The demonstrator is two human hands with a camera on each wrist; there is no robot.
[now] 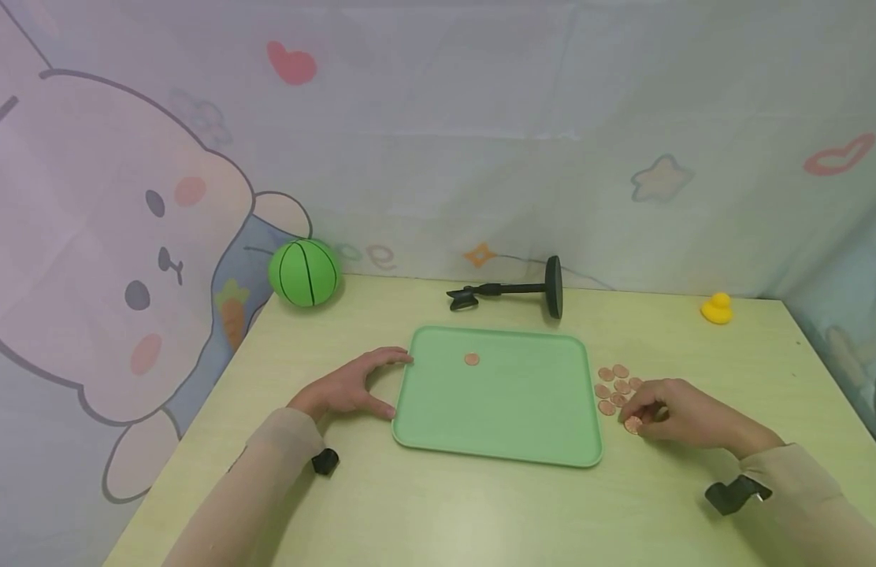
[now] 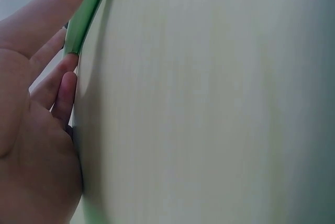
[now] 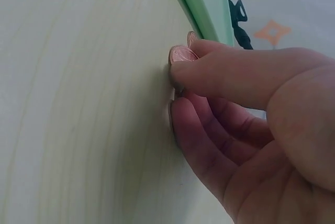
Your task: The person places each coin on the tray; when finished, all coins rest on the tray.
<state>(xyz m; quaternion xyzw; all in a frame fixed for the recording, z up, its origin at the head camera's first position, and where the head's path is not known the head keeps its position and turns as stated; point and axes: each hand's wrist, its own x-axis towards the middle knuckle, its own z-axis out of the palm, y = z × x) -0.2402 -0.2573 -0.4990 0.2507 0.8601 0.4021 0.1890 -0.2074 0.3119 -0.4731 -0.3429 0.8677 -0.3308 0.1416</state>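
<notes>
Sleeves frame the bottom of my head view, one forearm coming in at each near corner of the tabletop (image 1: 480, 520). My right hand (image 1: 682, 413) sits by the tray's right edge, near its front corner, with the fingertips curled down onto a copper coin (image 1: 632, 424). From the right wrist camera I see that coin (image 3: 181, 55) caught at the fingertips, tilted partly off the wood, so I read it as pinched, though only lightly. It lies on the tray side of the fingers, at their very tips, with the green tray (image 1: 495, 441) just beyond it to the left. A coin has no long axis to speak of; what matters is that tilted edge.

Other coins (image 1: 615, 384) lie in a loose cluster just behind the pinched one, toward the far edge, beside the tray. One more coin (image 1: 471, 359) rests inside the tray, near its far rim.

My left hand (image 1: 349, 387) braces the tray's left edge, index finger and thumb spread along the rim, fingers fairly straight, gripping nothing. The right hand is plainly the nearer one to the coins.
</notes>
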